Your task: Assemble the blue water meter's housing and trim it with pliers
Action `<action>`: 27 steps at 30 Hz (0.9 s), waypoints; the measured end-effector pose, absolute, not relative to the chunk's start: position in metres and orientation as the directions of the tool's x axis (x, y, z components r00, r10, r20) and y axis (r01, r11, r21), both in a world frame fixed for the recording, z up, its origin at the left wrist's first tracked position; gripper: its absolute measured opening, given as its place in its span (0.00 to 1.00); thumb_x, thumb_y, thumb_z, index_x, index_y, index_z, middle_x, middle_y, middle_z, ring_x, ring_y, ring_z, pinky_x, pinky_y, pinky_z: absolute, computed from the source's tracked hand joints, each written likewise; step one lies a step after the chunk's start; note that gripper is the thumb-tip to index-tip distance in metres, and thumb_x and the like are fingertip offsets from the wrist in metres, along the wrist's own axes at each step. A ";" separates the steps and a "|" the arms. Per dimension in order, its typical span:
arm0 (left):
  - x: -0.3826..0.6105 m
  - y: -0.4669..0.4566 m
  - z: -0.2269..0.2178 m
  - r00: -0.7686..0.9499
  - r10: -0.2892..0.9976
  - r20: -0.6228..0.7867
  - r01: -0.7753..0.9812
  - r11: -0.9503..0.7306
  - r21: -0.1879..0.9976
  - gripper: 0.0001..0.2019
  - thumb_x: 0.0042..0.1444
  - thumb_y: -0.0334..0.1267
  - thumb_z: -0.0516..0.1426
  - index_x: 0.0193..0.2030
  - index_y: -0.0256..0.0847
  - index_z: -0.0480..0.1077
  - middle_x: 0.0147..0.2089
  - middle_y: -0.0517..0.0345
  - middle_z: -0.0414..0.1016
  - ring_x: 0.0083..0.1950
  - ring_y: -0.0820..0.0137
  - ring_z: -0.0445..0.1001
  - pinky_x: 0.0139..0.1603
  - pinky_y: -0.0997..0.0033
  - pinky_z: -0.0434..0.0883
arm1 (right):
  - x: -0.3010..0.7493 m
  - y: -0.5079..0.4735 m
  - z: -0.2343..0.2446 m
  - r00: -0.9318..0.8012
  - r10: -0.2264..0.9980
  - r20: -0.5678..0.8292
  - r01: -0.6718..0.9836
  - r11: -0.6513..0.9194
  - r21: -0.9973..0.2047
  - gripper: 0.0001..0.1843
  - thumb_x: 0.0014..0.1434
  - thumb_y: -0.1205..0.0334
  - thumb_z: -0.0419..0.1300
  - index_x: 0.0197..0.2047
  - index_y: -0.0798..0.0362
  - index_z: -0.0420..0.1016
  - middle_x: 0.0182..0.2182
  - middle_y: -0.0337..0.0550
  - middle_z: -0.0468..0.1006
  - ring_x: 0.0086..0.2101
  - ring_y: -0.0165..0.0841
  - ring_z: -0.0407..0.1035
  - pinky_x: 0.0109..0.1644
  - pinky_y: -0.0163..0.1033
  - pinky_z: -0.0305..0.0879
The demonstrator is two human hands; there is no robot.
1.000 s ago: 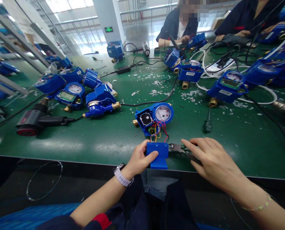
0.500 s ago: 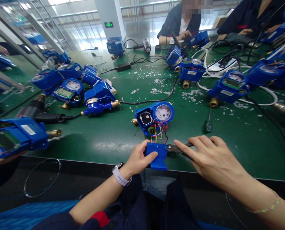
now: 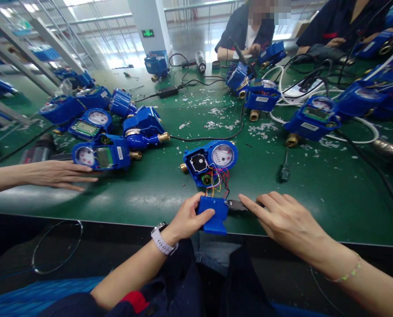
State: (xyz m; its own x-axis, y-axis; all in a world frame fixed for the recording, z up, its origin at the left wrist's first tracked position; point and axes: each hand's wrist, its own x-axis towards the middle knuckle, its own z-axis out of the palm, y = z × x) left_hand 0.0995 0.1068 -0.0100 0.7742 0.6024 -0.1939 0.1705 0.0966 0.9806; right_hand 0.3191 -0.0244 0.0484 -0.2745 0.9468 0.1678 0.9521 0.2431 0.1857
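My left hand [image 3: 190, 216] is closed on a blue plastic cover [image 3: 213, 215] at the table's front edge, thumb on top. Several thin coloured wires [image 3: 220, 181] run from behind the cover into an opened blue water meter [image 3: 211, 162], which has a round white dial and a brass fitting. In my right hand [image 3: 284, 218] is a pair of dark pliers or cutters [image 3: 240, 205], its index finger stretched along the tool. The tool's tip touches or nearly touches the cover's right edge; whether a wire lies between the jaws I cannot make out.
On the left, a co-worker's hand [image 3: 47, 174] is beside a blue meter [image 3: 102, 154], near other meters and a heat gun [image 3: 39, 147]. A screwdriver [image 3: 284, 169] lies to the right. Cables and white scraps [image 3: 216, 112] litter the green table [image 3: 156, 185]. Two people sit opposite.
At the left, the co-worker's meter has moved away from the table edge and now rests beside the others, the hand next to it. My hands have kept nearly the same pose.
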 end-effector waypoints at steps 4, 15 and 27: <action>0.100 0.105 -0.010 0.773 0.602 -0.200 0.156 0.125 0.980 0.17 0.55 0.48 0.60 0.40 0.38 0.62 0.32 0.60 0.66 0.32 0.72 0.67 0.32 0.74 0.67 | 0.325 -0.026 0.041 -0.252 0.950 0.187 0.968 0.249 0.042 0.27 0.54 0.77 0.60 0.58 0.56 0.70 0.32 0.43 0.69 0.31 0.39 0.63 0.33 0.41 0.58; 0.099 0.103 -0.012 0.771 0.617 -0.158 0.105 0.122 0.987 0.16 0.57 0.48 0.59 0.40 0.39 0.61 0.31 0.63 0.64 0.31 0.74 0.65 0.32 0.75 0.66 | 0.335 -0.039 0.040 -0.031 0.999 -0.027 0.777 0.007 -0.630 0.25 0.65 0.62 0.52 0.65 0.44 0.60 0.53 0.42 0.71 0.49 0.38 0.67 0.52 0.45 0.66; 0.100 0.102 -0.013 0.757 0.643 -0.113 0.123 0.030 0.992 0.14 0.57 0.46 0.59 0.40 0.38 0.64 0.32 0.61 0.67 0.31 0.72 0.66 0.33 0.74 0.66 | 0.297 -0.025 0.052 -0.190 0.923 0.335 0.981 0.193 0.026 0.22 0.62 0.71 0.53 0.58 0.51 0.70 0.43 0.50 0.72 0.42 0.45 0.65 0.47 0.51 0.58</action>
